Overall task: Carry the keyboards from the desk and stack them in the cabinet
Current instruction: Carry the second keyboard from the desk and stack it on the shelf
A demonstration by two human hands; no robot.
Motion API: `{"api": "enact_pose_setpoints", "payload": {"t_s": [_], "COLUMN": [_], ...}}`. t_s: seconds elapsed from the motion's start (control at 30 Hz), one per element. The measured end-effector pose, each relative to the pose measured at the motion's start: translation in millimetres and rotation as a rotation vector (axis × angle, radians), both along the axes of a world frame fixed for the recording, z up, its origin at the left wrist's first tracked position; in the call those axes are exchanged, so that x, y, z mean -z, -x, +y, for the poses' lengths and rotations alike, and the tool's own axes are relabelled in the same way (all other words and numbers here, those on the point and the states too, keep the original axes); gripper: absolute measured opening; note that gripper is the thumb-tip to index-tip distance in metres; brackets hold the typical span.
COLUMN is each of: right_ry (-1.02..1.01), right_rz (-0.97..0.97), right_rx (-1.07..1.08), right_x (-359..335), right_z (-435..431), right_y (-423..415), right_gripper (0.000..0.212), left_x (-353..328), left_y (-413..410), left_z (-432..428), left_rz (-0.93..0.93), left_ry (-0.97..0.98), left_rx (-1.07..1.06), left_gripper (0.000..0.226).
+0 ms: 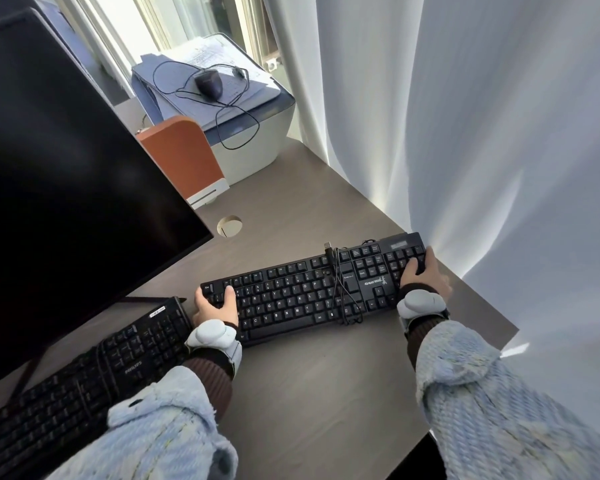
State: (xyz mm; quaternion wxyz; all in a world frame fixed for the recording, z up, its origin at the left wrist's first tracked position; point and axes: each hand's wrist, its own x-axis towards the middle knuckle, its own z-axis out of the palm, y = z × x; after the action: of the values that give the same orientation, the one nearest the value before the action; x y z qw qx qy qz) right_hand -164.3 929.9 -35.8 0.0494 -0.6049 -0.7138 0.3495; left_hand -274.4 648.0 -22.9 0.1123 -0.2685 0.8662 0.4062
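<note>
1. The left hand (pixel 215 306) and right hand (pixel 421 275) are gripping both ends of the keyboard (pixel 309 296), thumbs on the keys, at 12 o'clock on the desk (pixel 309 393).
2. A second keyboard (pixel 84 375) is lying at 8 o'clock; the carrying seems to be only beginning, and no cabinet is showing.

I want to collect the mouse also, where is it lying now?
Head view, upper centre: the mouse lies on papers atop the printer at the far end of the desk, just behind the orange divider.

A grey-brown desk (pixel 309 393) filled the centre. White curtains (pixel 499 133) hung from twelve to three o'clock, daylight glowing through; a bright window (pixel 146 22) stood at eleven, a dark monitor (pixel 66 168) at nine.
</note>
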Motion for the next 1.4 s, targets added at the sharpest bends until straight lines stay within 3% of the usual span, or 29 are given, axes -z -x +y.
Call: {"api": "enact_pose_setpoints", "payload": {"t_s": [0.27,0.47,0.6,0.77,0.97,1.27,1.4], "right_ry": [0.055,-0.020,0.032,0.025,0.063,0.041,0.050], "right_rz": [0.036,0.090,0.114,0.088,0.146,0.195,0.172], "right_rx": [0.054,-0.033,-0.045,-0.199,-0.317,-0.560,-0.675], "right_x": [-26,-52,-74,-92,-120,-164,-180], "right_z": [-6,-21,-40,-75,-127,-250,-330], "right_y": [-20,-36,-42,-53,-65,-88,-114], "right_gripper": [0.053,0.054,0.053,0.056,0.057,0.056,0.060], "left_x": [-17,-51,-77,-107,-143,-170,-174], "left_y": [-15,-42,-65,-94,-143,-230,-285], "left_z": [-16,-39,-59,-102,-159,-286,-365], "left_rz": [-0.045,0.026,0.080,0.142,0.198,0.332,0.368], "left_ry": [-0.090,-0.123,-0.150,-0.154,-0.181,-0.244,-0.191], "left_rx": [-0.017,-0.108,-0.167,-0.243,-0.332,-0.555,-0.667], "left_gripper": [0.069,0.065,0.061,0.059,0.062,0.046,0.056]}}
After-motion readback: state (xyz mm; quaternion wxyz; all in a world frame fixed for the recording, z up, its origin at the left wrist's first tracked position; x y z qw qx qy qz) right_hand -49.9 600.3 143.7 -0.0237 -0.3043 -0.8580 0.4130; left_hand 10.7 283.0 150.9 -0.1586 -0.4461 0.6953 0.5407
